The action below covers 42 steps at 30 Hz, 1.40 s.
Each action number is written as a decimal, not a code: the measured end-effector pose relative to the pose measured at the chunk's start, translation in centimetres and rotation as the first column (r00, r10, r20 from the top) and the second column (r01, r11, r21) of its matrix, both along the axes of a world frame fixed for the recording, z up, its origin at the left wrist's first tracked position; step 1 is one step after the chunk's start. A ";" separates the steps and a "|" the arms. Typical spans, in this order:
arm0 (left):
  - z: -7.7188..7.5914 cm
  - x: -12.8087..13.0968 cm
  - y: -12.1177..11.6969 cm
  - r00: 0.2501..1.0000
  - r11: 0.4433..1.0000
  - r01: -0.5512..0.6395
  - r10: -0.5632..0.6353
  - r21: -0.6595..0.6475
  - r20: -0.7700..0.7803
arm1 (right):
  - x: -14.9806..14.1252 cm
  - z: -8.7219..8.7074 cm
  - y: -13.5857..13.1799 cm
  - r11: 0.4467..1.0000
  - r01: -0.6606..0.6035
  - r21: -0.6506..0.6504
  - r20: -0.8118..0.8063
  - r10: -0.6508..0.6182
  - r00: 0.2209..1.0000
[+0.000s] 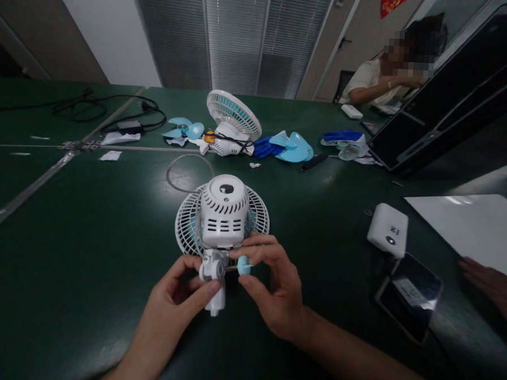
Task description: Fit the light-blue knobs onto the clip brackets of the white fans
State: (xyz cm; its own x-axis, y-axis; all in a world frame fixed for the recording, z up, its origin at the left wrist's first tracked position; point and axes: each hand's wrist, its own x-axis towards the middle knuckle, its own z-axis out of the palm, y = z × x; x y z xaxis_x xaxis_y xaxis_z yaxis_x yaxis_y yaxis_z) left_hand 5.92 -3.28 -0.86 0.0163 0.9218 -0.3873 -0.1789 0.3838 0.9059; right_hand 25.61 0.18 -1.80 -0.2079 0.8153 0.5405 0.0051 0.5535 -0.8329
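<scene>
A white electric fan (224,211) lies face down on the green table, its motor housing up and the round grille (258,210) beneath. My left hand (175,299) is closed round the white joint piece (215,287) at the housing's near end, thumb on its front. Between the thumb and fingers of my right hand (276,287) is a light-blue knob (244,265) with a metal shaft. The shaft points left at the joint; how far it sits inside cannot be made out.
Along the back are a second fan (234,118), light-blue fan blades (296,148), blue-and-white gloves (345,142) and black cables (130,110). To the right lie a white power bank (388,228), a phone (409,297) and another person's hand (490,287). Someone sits behind a dark screen (454,93).
</scene>
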 end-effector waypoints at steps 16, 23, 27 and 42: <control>-2.1 -0.6 -1.6 0.979 0.971 -0.186 0.197 0.153 -0.054 | -0.3 0.2 0.1 0.996 0.085 0.039 0.076 -0.088 0.993; -1.0 0.0 -2.1 0.990 0.946 -0.127 0.142 0.299 -0.028 | -0.6 0.5 0.0 0.987 0.124 0.106 0.162 -0.140 0.977; -0.8 0.2 -2.2 0.991 0.938 -0.120 0.134 0.325 -0.021 | -0.5 0.5 0.1 0.985 0.075 0.153 0.223 -0.108 0.969; -0.2 1.2 -2.3 0.980 0.933 -0.145 0.182 0.330 -0.084 | -1.3 0.6 -0.3 0.991 0.126 0.037 0.135 -0.129 0.982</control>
State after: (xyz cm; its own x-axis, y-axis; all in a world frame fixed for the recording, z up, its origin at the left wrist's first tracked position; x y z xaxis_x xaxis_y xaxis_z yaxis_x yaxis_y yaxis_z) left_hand 7.15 -5.60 -1.04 -0.1716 0.9833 -0.0610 -0.1057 0.0432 0.9935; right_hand 24.30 -0.11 -1.17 -0.1766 0.8249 0.5370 0.1897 0.5639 -0.8038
